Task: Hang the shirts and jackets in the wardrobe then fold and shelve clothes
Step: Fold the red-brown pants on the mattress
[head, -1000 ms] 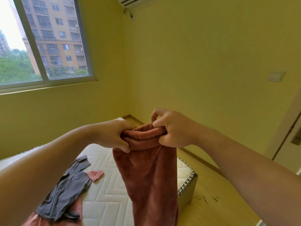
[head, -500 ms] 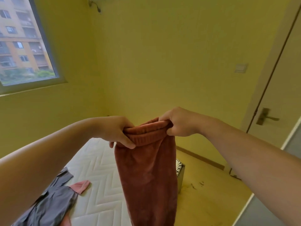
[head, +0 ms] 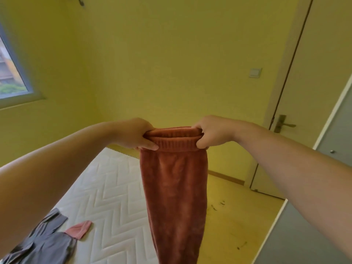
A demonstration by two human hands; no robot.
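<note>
The rust fleece trousers (head: 174, 187) are held up by the waistband, pinched at each end by L hand (head: 134, 134) & R hand (head: 213, 133), hanging over the mattress (head: 99, 197) edge; folding step prob. in hand, next calls for halving lengthwise w/ legs aligned.

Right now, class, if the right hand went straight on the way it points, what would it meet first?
Probably the left hand, gripping the other end of the rust-coloured garment's waistband that the right hand holds; depth is unclear.
</note>
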